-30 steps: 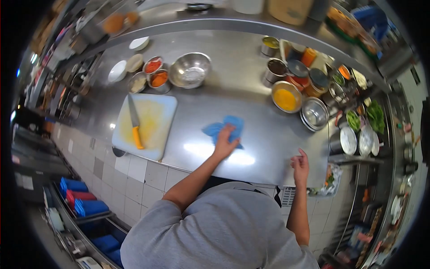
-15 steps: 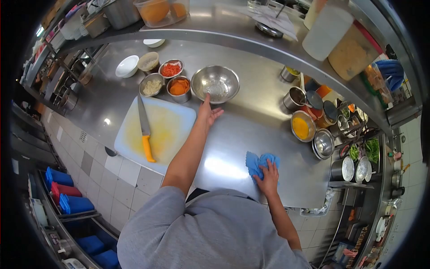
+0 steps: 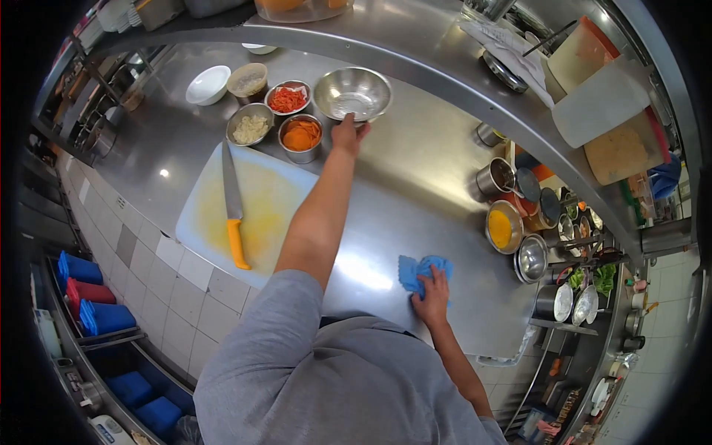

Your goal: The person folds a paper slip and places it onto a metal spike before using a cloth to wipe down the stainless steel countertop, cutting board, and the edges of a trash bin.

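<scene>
My left arm reaches forward, and my left hand (image 3: 349,136) grips the near rim of a steel mixing bowl (image 3: 352,95), thumb over the edge. The bowl looks empty and wet inside. My right hand (image 3: 432,294) presses on a crumpled blue cloth (image 3: 424,271) on the steel counter (image 3: 371,215). Left of my left arm lies a white cutting board (image 3: 259,193), stained yellow. On it rests a knife (image 3: 235,200) with a yellow handle. Beside the mixing bowl stand metal bowls of orange slices (image 3: 300,136), red shreds (image 3: 288,99) and pale slices (image 3: 250,127).
A steel shelf (image 3: 334,37) crosses above the counter's far side. At the right stand a bowl of yellow liquid (image 3: 504,226), stacked metal bowls (image 3: 532,257) and several pots. A white bowl (image 3: 208,85) and a tub (image 3: 247,81) are at the far left.
My left hand has moved the mixing bowl farther away, past the bowl of orange slices. My right hand stays on the cloth, with little shift. The camera view has tilted slightly.
</scene>
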{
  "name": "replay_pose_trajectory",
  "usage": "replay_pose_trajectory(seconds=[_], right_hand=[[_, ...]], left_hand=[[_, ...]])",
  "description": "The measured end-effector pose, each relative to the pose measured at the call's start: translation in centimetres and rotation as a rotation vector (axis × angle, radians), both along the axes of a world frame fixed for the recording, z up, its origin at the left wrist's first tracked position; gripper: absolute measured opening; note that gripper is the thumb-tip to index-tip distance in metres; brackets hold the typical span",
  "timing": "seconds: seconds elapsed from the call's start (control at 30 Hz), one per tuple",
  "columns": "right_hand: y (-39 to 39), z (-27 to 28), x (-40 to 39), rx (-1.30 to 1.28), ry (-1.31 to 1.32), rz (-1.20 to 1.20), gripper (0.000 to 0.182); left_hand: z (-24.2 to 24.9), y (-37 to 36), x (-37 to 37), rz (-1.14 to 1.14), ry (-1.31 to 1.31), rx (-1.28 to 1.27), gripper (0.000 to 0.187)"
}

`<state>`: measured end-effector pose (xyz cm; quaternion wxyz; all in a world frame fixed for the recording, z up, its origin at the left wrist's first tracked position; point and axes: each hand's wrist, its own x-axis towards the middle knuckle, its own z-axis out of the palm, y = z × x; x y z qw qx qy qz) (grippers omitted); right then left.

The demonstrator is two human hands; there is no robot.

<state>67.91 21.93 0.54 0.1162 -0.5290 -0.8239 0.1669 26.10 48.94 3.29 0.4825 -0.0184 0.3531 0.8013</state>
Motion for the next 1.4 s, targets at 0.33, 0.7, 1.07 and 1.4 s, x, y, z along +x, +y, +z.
replay_pose_trajectory(seconds=[0.33, 0.7, 1.07, 1.4], right_hand=[[1.8, 2.1, -9.0, -0.189, 0.065, 0.706, 0.063], [22.0, -0.6, -25.7, 0.105, -0.026, 0.873, 0.061], [37.7, -0.6, -22.9, 0.044, -0.393, -0.098, 0.065], [15.6, 0.5, -12.6, -0.008, 0.092, 1.173, 0.039]], left_hand=[[-1.7, -5.4, 1.4, 0.086, 0.346, -0.206, 0.061], [-4.3, -29.3, 12.4, -0.074, 1.604, -0.439, 0.029], [-4.0, -28.1, 13.7, -0.281, 1.847, -0.688, 0.026], [-4.5, -28.2, 13.6, -0.341, 1.863, -0.738, 0.028]])
